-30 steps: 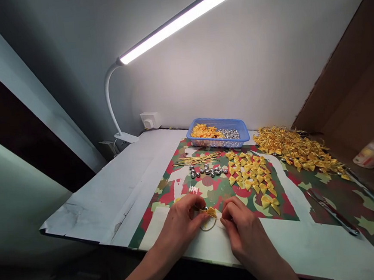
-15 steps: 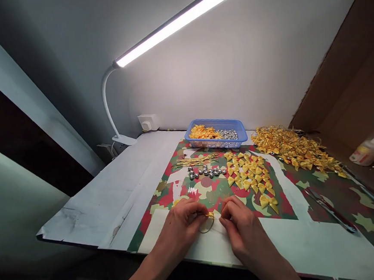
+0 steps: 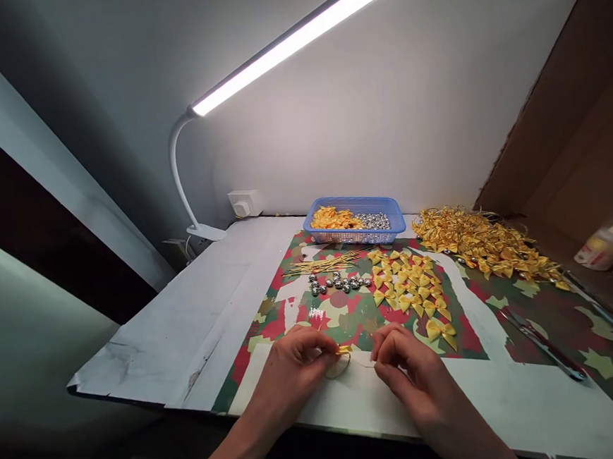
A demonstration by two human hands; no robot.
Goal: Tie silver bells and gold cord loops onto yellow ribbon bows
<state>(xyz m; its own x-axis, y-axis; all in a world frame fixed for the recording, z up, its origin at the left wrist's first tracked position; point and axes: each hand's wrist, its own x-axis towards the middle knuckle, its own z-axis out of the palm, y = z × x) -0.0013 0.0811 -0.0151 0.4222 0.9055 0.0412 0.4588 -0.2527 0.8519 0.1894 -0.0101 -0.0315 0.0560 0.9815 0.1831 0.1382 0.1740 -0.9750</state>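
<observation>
My left hand, near the table's front edge, pinches a yellow ribbon bow, with a thin looped cord hanging below it. To its right my right hand is closed, thumb against fingers, on the end of a fine thread that runs across from the bow. Fingers hide most of the bow. Beyond the hands lie several silver bells, a bundle of gold cords and rows of yellow bows on a camouflage-patterned mat.
At the back stands a blue basket holding bows and small silver bells. A heap of corded bows lies at the right, with scissors nearer me. A white bottle stands far right. A clip lamp arches over the table.
My right hand has moved a little to the right, away from my left, and more thread shows between them. My left hand stays nearly in place with the bow.
</observation>
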